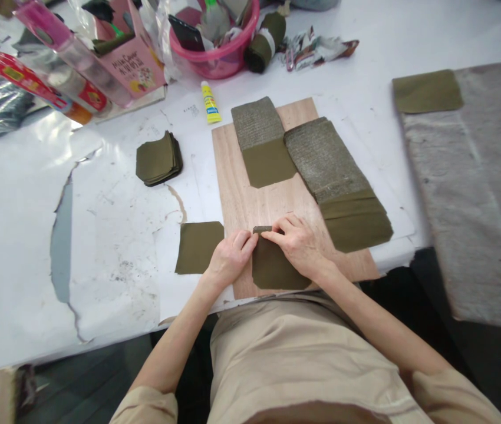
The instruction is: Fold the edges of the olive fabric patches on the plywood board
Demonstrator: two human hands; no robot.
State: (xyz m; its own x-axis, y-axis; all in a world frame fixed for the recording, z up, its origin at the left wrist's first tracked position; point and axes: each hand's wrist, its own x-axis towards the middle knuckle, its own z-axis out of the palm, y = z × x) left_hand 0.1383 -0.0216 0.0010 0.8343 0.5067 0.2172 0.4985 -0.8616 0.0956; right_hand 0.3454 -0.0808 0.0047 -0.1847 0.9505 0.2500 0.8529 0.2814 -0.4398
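An olive fabric piece (277, 265) with cut lower corners lies on a wooden board (228, 176) at the table's front edge. Its far edge shows a narrow grey strip, and both hands pinch along that edge. My left hand (233, 253) is closed at the far left corner, thumb and fingers together. My right hand (297, 244) is closed on the same edge, a little to the right. Left of the board lies another olive fabric piece (200, 247). Beyond my hands are a grey-and-olive piece (261, 126) and an overlapping stack of such pieces (325, 159).
A small olive stack (155, 160) lies left, with a yellow glue tube (210, 103) behind the board. Farther back stand a pink basket (219, 62), a pink box (133, 65) and a rolled olive bundle (266, 44). A grey panel (475, 176) occupies the right.
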